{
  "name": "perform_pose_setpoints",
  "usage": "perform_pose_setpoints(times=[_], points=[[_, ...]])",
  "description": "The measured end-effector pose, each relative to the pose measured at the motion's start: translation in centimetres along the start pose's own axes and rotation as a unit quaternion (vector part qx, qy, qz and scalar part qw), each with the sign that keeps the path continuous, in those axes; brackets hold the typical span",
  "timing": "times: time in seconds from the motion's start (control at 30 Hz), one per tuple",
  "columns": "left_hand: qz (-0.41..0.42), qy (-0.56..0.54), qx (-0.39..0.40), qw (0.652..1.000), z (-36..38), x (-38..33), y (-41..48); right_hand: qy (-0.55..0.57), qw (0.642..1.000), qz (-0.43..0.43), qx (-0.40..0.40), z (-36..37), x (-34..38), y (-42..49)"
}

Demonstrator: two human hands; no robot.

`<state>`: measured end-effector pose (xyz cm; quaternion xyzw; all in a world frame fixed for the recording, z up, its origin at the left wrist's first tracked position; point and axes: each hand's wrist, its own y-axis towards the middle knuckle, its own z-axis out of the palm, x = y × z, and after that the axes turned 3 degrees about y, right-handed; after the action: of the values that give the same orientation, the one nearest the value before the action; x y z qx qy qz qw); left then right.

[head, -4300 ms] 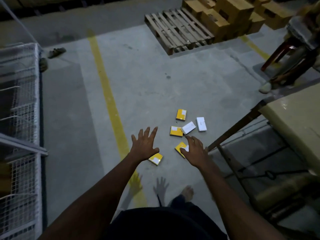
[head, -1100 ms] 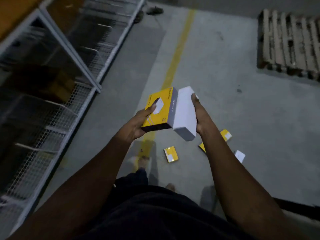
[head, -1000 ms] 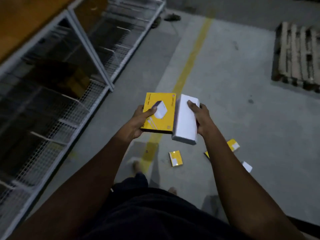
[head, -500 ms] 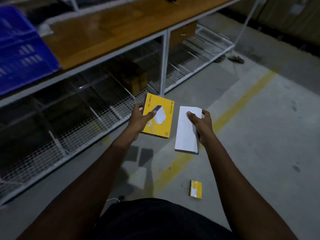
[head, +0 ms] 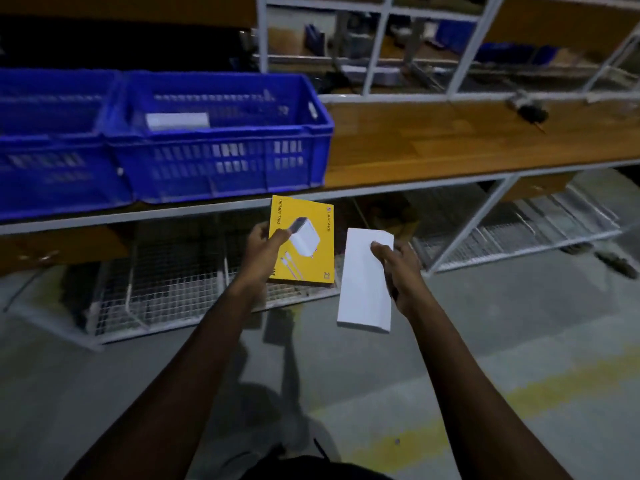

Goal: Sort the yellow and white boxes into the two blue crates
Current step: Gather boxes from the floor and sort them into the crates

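1. A white-framed metal rack with a brown wooden shelf board (head: 450,143) stood in front of the person. It seemingly kept the crates at a height the arms could reach.
2. Two blue slotted plastic crates sat side by side on that board, the left crate (head: 52,174) at the view's edge and the middle crate (head: 221,161) beside it. A pale flat box (head: 177,120) lay inside the middle crate, which suggested it took the white ones. The left crate's contents were hidden.
3. The flat yellow cardboard box (head: 308,251), printed with a charger, hung face up just below the shelf edge. The plain white cardboard box (head: 362,289) hung beside it, apart and lower. One colour per hand probably let each go straight to its own crate.
4. The left hand (head: 263,247) pinched the yellow box at its left edge, thumb on top. The right hand (head: 398,268) gripped the white box along its right side, thumb across the face.
5. Half a second earlier only part of one crate showed at the upper left. Now both filled that side and the rack faced the person squarely.
6. The small yellow box seen on the floor then was out of view, and both grips matched that earlier frame.
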<state>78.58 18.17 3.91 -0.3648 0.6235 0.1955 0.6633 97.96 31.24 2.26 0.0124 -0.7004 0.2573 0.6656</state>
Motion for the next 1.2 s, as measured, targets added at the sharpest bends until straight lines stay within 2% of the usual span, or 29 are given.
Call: perform_pose_setpoints(times=[0.27, 0.47, 0.73, 0.9, 1.1, 1.2], points=[[-0.012, -0.063, -0.088, 0.994, -9.4, -3.2, 4.4, 0.008, 0.996, -0.03, 0.083, 12.8, 6.0, 4.3], [0.041, -0.075, -0.103, 0.991, -12.6, -7.3, 8.4, 0.023, 0.992, -0.054, 0.116, 18.7, 10.5, 8.6], [0.065, -0.076, -0.16, 0.982, -13.7, -13.3, 18.1, 0.023, 0.987, -0.106, 0.121, 24.6, 17.3, 19.5], [0.063, -0.039, -0.166, 0.983, -13.8, -15.9, 24.5, 0.011, 0.988, -0.103, 0.114, 27.9, 21.0, 26.8], [0.058, -0.042, -0.175, 0.982, -12.7, -18.4, 30.5, -0.022, 0.989, -0.116, 0.091, 31.2, 21.0, 37.4], [0.047, -0.042, -0.177, 0.982, -12.5, -18.4, 33.0, -0.052, 0.989, -0.103, 0.088, 32.1, 21.2, 37.5]])
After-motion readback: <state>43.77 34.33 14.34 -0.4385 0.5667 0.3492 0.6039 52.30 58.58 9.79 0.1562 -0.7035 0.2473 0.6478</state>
